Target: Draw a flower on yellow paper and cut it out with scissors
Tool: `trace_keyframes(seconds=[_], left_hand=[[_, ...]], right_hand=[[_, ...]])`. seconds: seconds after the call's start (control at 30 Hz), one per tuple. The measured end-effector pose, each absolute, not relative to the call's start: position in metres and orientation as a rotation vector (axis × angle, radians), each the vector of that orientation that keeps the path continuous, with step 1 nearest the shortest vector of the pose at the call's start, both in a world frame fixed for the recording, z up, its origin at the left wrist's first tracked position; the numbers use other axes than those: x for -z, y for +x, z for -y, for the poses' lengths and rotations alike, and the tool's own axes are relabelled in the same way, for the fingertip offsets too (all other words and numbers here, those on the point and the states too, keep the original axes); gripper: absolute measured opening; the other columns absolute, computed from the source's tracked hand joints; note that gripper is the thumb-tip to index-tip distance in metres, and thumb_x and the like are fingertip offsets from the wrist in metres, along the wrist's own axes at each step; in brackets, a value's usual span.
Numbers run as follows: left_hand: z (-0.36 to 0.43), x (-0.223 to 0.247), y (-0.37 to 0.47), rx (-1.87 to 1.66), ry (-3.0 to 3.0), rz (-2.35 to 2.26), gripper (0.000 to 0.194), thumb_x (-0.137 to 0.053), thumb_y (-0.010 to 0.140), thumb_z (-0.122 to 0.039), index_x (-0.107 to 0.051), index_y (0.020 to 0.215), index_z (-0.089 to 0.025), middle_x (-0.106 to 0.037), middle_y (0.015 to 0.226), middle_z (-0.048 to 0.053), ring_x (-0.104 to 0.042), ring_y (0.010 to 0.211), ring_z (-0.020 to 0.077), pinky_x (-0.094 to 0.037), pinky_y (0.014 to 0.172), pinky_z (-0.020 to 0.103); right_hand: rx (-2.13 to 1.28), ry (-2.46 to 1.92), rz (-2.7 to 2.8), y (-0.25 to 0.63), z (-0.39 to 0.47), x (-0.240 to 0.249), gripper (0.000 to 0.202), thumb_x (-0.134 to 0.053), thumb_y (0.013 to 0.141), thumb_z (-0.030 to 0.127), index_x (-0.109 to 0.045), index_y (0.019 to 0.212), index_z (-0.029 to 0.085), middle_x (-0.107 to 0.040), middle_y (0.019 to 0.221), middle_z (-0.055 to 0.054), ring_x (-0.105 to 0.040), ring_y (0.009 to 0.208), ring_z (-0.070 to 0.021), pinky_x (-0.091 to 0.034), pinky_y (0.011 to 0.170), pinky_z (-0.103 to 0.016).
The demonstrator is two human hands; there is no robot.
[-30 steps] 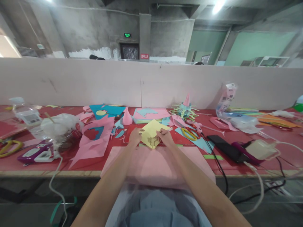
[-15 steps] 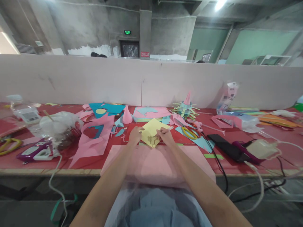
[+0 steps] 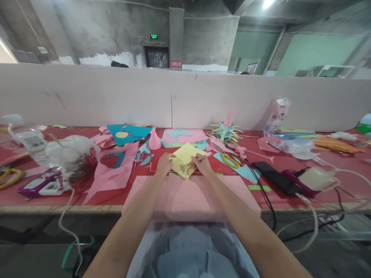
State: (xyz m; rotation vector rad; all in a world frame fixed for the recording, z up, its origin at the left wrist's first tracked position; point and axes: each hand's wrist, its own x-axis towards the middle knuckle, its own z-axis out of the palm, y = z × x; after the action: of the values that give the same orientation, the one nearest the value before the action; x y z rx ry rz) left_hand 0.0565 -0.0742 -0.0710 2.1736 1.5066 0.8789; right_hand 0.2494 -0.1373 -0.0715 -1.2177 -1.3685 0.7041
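Observation:
A yellow sheet of paper [image 3: 185, 155] lies turned like a diamond, with dark curved lines drawn near its lower corner. My left hand [image 3: 165, 163] rests at the sheet's left corner, its fingers closed on that edge. On the right side, my right hand [image 3: 201, 163] is closed round a whitish pen [image 3: 208, 154], its tip end hidden by the fingers over the drawn lines. A large pink sheet [image 3: 191, 197] spreads below the yellow one, under my forearms. Yellow-handled scissors [image 3: 231, 160] lie to the right of my right hand.
Beyond the hands stand a pink paper cone [image 3: 154, 139] and a fringed blue-and-pink paper piece [image 3: 225, 130]. Cut pink paper [image 3: 116, 173] and a plastic bag [image 3: 72, 150] lie left. A black phone [image 3: 274, 177] and cables lie right. A white partition [image 3: 116, 96] closes off the back.
The whole view has shifted slightly. Both hands keep nearly the same places on the yellow paper, and the drawn lines look much the same.

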Motion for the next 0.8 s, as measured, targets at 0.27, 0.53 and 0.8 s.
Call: trace_keyframes(seconds=[0.27,0.53,0.8], left_hand=[[0.0751,0.0695,0.0562,-0.873,2.18,-1.495,0.035,-0.046,0.079,-0.003,-0.067,0.1,-0.021,-0.059,0.108,0.005,-0.055,0.104,0.018,-0.039,0.095,0.028],[0.073,0.072,0.0564,-0.879,2.192,-1.498,0.034,-0.047,0.078,-0.004,-0.067,0.098,-0.021,-0.06,0.107,0.004,-0.055,0.104,0.0174,-0.039,0.096,0.028],[0.076,0.0687,0.0562,-0.872,2.178,-1.493,0.034,-0.047,0.078,-0.003,-0.067,0.098,-0.021,-0.06,0.107,0.003,-0.055,0.103,0.016,-0.039,0.095,0.026]], right_hand=[[-0.698,-1.285,1.386,0.2477,0.138,0.0714,0.027,-0.054,0.076,0.031,-0.041,0.054,0.021,-0.056,0.042,0.004,-0.049,0.037,-0.0102,-0.035,0.041,-0.02],[-0.697,-1.271,1.355,0.2468,0.141,0.066,0.029,-0.054,0.076,0.034,-0.039,0.055,0.022,-0.055,0.042,0.004,-0.049,0.038,-0.0104,-0.037,0.042,-0.021],[-0.722,-1.31,1.367,0.2472,0.1386,0.0693,0.025,-0.052,0.073,0.027,-0.037,0.054,0.022,-0.059,0.044,0.003,-0.05,0.039,-0.01,-0.034,0.04,-0.019]])
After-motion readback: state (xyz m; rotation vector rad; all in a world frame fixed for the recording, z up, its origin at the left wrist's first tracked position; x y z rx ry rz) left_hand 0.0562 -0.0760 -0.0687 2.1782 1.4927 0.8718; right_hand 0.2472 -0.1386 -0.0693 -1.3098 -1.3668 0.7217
